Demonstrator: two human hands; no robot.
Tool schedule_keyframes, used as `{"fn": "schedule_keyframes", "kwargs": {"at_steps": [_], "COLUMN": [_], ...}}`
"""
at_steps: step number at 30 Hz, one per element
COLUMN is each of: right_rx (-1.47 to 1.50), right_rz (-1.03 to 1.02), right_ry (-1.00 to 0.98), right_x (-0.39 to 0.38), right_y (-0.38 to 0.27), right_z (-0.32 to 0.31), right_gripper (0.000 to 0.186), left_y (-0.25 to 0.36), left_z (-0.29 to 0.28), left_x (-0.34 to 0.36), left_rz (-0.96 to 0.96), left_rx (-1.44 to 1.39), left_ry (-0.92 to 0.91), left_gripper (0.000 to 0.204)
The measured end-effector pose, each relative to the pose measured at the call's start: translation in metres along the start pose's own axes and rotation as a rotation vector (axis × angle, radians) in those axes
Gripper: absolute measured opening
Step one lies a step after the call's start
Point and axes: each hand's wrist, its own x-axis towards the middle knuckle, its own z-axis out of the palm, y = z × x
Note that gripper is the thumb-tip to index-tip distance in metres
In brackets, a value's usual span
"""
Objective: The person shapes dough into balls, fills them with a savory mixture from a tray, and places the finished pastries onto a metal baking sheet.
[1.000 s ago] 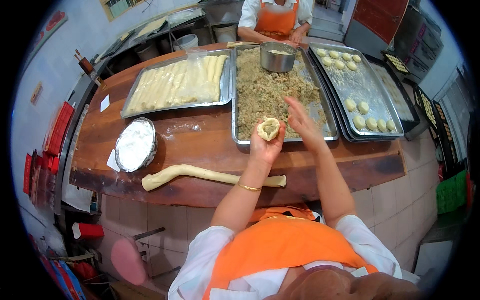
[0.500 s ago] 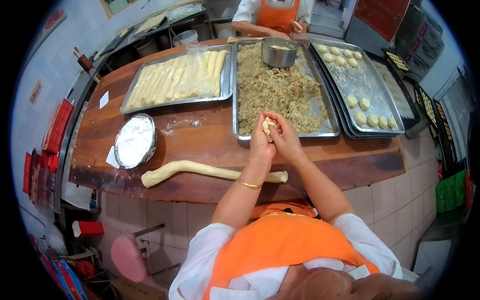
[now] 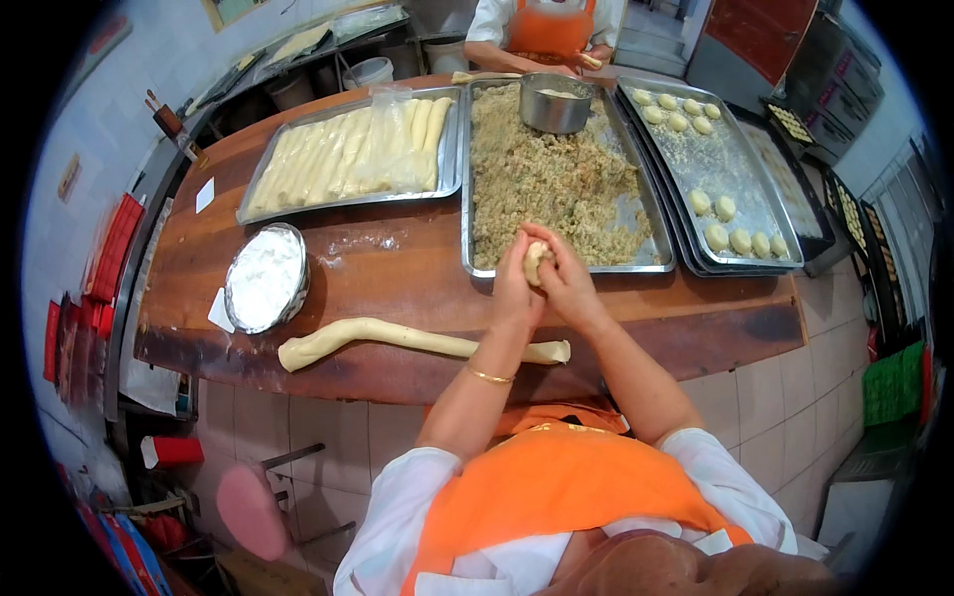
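My left hand (image 3: 515, 286) and my right hand (image 3: 564, 278) are closed together round a small filled dough piece (image 3: 539, 262), partly hidden by my fingers. They are over the near edge of a large metal tray of crumbly filling (image 3: 552, 169), where a round metal pot (image 3: 553, 114) sits at the back. A long rope of pale dough (image 3: 397, 333) lies on the wooden table (image 3: 199, 298) below my forearms. To the left stand a bowl of white powder (image 3: 264, 273) and a tray of dough logs (image 3: 328, 164) under clear plastic.
Stacked trays with round dough pieces (image 3: 743, 169) stand at the right. A person (image 3: 537, 35) in an orange apron works across the table, a small piece in hand. A pink stool (image 3: 253, 507) is below left, green crates (image 3: 889, 387) at the right, red boxes (image 3: 104, 248) at the left.
A second ago my left hand held an open dough cup and my right was raised apart with fingers spread. My right hand has since closed over the dough, now mostly enclosed by both hands.
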Motion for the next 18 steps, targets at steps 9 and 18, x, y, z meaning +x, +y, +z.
{"fn": "schedule_keyframes", "kwargs": {"at_steps": [9, 18], "right_rx": [0.201, -0.352], "right_rz": [0.233, -0.289], "right_ry": [-0.221, -0.321], "right_x": [-0.012, -0.008], "right_y": [-0.030, -0.044], "right_z": [-0.008, -0.024], "right_gripper": [0.052, 0.056], "left_y": [0.002, 0.013], "left_z": [-0.029, -0.029], "left_x": [-0.018, -0.023], "left_rz": [-0.072, -0.166], "left_rx": [0.165, 0.022], "left_ry": [-0.220, -0.271], "left_gripper": [0.036, 0.054]}}
